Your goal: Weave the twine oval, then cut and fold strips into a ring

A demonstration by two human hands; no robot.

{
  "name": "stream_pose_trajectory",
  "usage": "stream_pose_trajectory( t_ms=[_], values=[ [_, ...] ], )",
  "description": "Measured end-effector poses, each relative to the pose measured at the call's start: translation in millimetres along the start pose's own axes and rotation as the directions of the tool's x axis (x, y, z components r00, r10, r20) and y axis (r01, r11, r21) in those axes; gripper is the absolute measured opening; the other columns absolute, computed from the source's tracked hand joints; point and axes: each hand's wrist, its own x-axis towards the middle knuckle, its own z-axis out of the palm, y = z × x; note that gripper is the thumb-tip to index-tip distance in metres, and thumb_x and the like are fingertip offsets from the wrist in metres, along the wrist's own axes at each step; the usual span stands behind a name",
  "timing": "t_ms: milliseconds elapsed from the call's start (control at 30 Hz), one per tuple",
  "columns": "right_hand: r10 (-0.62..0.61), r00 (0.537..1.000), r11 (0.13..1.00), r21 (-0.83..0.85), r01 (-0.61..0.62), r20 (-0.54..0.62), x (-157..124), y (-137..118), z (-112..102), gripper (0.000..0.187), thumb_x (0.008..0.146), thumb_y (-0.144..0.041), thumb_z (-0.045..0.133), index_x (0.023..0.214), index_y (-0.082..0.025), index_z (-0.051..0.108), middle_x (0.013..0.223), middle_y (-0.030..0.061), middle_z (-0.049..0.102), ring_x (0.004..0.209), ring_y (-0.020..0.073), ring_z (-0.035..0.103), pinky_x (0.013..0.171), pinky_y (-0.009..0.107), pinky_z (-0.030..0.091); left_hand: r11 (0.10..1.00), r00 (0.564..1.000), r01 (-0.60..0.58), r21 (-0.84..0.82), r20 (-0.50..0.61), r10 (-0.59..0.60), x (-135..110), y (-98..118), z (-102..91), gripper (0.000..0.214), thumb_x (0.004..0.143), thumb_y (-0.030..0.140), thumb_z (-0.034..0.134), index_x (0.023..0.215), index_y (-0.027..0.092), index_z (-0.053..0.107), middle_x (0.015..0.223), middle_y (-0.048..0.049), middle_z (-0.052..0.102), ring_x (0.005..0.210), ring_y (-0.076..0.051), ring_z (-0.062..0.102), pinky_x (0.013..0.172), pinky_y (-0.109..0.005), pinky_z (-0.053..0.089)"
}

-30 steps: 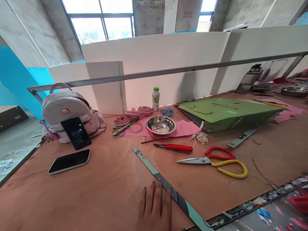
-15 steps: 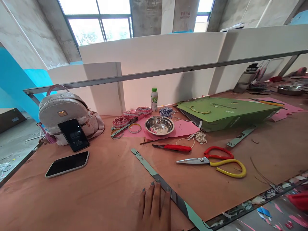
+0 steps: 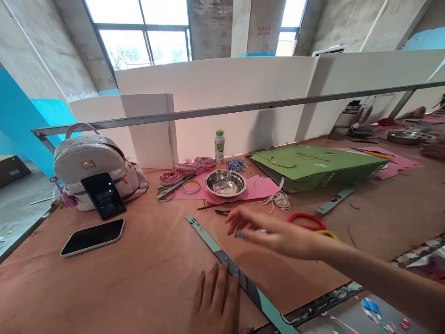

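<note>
My left hand (image 3: 217, 299) lies flat at the bottom of the view, its fingertips at the edge of a long green-and-grey printed strip (image 3: 208, 243) and holding nothing. My right hand (image 3: 274, 234) reaches in from the right, open and empty, hovering above the brown tabletop (image 3: 139, 278). Beneath it, a red-handled craft knife (image 3: 221, 212) is mostly hidden, with only its metal tip showing. The scissors (image 3: 306, 219) are hidden too, apart from part of their red and yellow handles. A bundle of white cord (image 3: 281, 200) lies just beyond my right fingers.
At the back stand a steel bowl (image 3: 225, 183) on pink paper (image 3: 262, 188), a green paper bag (image 3: 313, 167) and a bottle (image 3: 219, 146). A white backpack (image 3: 86, 162) and several phones sit left. Another person's hand (image 3: 433, 150) appears far right.
My right hand has entered from the right and now covers the knife and most of the scissors. The view has shifted slightly. My left hand stays beside the strip.
</note>
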Motion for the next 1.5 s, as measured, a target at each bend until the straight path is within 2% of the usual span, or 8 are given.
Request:
stream_pose_trajectory(
  t_ms=[133, 267, 367, 467, 600, 867, 1300, 1500],
  values=[
    [-0.055, 0.939, 0.991, 0.133, 0.01, 0.339, 7, -16, 22, 0.057, 0.088, -0.039, 0.072, 0.135, -0.014, 0.052, 0.132, 0.0182, 0.059, 0.122, 0.0301, 0.055, 0.101, 0.044, 0.05, 0.998, 0.993, 0.035, -0.051, -0.113, -0.04, -11, -11, -5.4, 0.037, 0.1, 0.03, 0.037, 0.123, 0.024, 0.067, 0.124, -0.0073, 0.073, 0.12, -0.023, 0.063, 0.117, -0.04, 0.03],
    [-0.138, 0.912, 0.982, 0.172, 0.076, 0.386, 18, -28, 48, 0.062, 0.086, -0.033, 0.072, 0.139, -0.009, 0.05, 0.137, 0.0193, 0.055, 0.126, 0.0312, 0.051, 0.109, 0.046, 0.043, 0.987, 0.987, -0.162, -0.016, -0.023, 0.162, -3, -56, -47.6, 0.03, 0.102, 0.027, 0.042, 0.114, 0.028, 0.069, 0.117, 0.0019, 0.076, 0.107, -0.014, 0.069, 0.112, -0.027, 0.04],
    [-0.263, 0.905, 0.957, 0.209, 0.201, 0.336, 26, -29, 57, 0.049, 0.087, -0.027, 0.07, 0.132, -0.011, 0.055, 0.129, 0.0145, 0.062, 0.119, 0.0252, 0.056, 0.105, 0.036, 0.044, 0.894, 0.878, -0.447, -0.042, 0.173, 0.447, 19, -95, -82.7, 0.036, 0.103, 0.024, 0.036, 0.121, 0.022, 0.067, 0.119, 0.0003, 0.075, 0.104, -0.015, 0.071, 0.094, -0.021, 0.053],
    [-0.291, 0.923, 0.956, 0.097, 0.275, 0.253, 39, -18, 63, 0.025, 0.093, -0.024, 0.061, 0.118, -0.017, 0.062, 0.108, 0.0055, 0.07, 0.099, 0.0178, 0.063, 0.09, 0.029, 0.049, 0.918, 0.884, -0.386, -0.096, 0.246, 0.397, 46, -114, -94.2, 0.035, 0.099, 0.015, 0.038, 0.121, 0.021, 0.065, 0.115, -0.0038, 0.075, 0.103, -0.019, 0.071, 0.091, -0.027, 0.057],
    [-0.215, 0.965, 0.963, -0.135, 0.235, 0.148, 70, 16, 71, 0.019, 0.097, -0.02, 0.053, 0.109, -0.013, 0.066, 0.113, 0.0124, 0.067, 0.105, 0.0251, 0.059, 0.094, 0.041, 0.044, 0.938, 0.89, -0.214, -0.273, 0.34, 0.303, 75, -103, -73.0, 0.03, 0.1, 0.016, 0.043, 0.123, 0.02, 0.062, 0.121, -0.0089, 0.071, 0.105, -0.019, 0.069, 0.09, -0.032, 0.058],
    [-0.266, 0.952, 0.881, -0.363, 0.303, 0.149, 113, 57, 93, 0.016, 0.098, -0.013, 0.051, 0.098, -0.012, 0.067, 0.099, 0.012, 0.067, 0.097, 0.0248, 0.057, 0.089, 0.041, 0.043, 0.817, 0.869, -0.328, -0.475, 0.188, 0.458, 100, -71, -22.9, 0.026, 0.091, 0.012, 0.052, 0.115, 0.018, 0.061, 0.108, -0.0099, 0.072, 0.099, -0.018, 0.069, 0.093, -0.033, 0.055],
    [-0.231, 0.973, 0.936, -0.271, 0.225, 0.008, 110, 66, 112, 0.011, 0.097, -0.019, 0.058, 0.097, -0.018, 0.068, 0.089, 0.0052, 0.068, 0.089, 0.0205, 0.059, 0.08, 0.032, 0.041, 0.721, 0.922, -0.279, -0.634, 0.033, 0.386, 97, -86, -10.3, 0.016, 0.087, 0.007, 0.053, 0.096, 0.018, 0.061, 0.09, -0.0047, 0.074, 0.08, -0.015, 0.07, 0.079, -0.028, 0.055],
    [-0.191, 0.981, 0.963, -0.203, 0.18, -0.039, 109, 61, 109, 0.01, 0.097, -0.02, 0.06, 0.096, -0.018, 0.07, 0.083, 0.0045, 0.065, 0.081, 0.0169, 0.061, 0.073, 0.027, 0.041, 0.724, 0.914, -0.243, -0.646, 0.097, 0.393, 100, -89, -15.9, 0.019, 0.086, 0.004, 0.052, 0.095, 0.018, 0.062, 0.09, -0.005, 0.074, 0.08, -0.015, 0.068, 0.077, -0.027, 0.055]
  ],
)
